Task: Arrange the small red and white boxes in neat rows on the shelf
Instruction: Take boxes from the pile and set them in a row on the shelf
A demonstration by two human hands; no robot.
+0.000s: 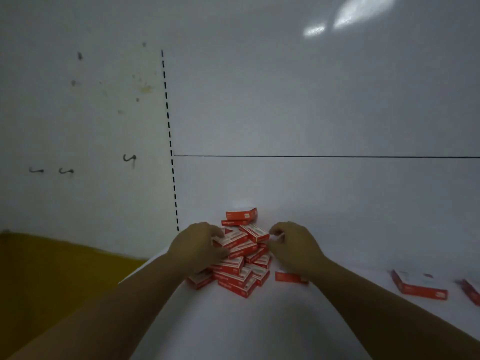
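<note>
A loose heap of small red and white cardboard boxes (240,258) lies on the white shelf surface (311,203) at lower centre of the frame. The left hand (200,245) grips boxes on the heap's left side with curled fingers. The right hand (293,245) is curled at the heap's right edge, and I cannot tell whether it holds anything.

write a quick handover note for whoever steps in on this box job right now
Left hand: grips the top-left box of the loose heap of small red and white cardboard boxes.
Right hand: fingers curled at the heap's right edge; unclear whether it holds anything.
Things: the heap lies on the white shelf board. One stray box is behind it, another by the right wrist, and more far-right boxes.
Done: no row formed.
Left: line up every box in rows.
</note>
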